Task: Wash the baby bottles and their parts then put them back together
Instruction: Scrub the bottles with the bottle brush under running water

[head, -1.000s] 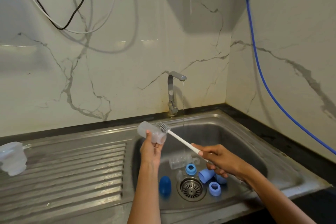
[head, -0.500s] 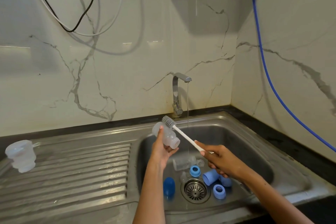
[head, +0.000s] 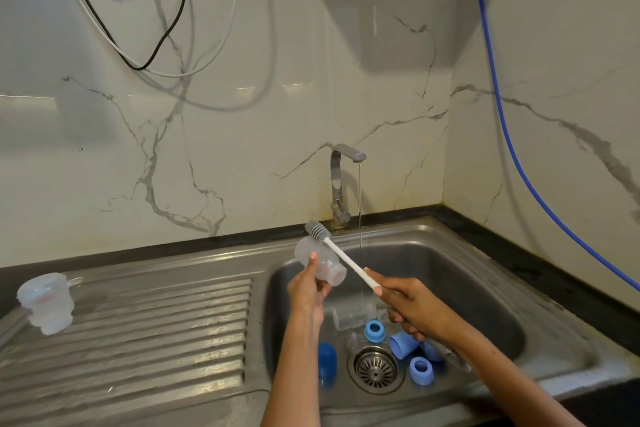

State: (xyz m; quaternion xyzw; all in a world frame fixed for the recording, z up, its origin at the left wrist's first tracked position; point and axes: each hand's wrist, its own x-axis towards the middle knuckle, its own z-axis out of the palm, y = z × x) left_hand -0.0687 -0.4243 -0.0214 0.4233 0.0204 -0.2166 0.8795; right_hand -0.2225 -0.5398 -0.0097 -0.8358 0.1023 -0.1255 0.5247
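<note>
Steel sink (head: 485, 253) under marble walls (head: 242, 149); left hand (head: 306, 291) grips bottle (head: 320, 262), right hand (head: 414, 308) grips brush (head: 341, 255).

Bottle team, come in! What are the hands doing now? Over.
Left hand holds clear bottle, tilted. Right hand grips brush, bristles outside bottle. Tap running; blue parts wait in sink. Nothing blocking.

Light: I see soft, even brightness with glare patches on the marble wall (head: 242, 90).
Blur: edges bend; the left container (head: 46, 302) smears.
</note>
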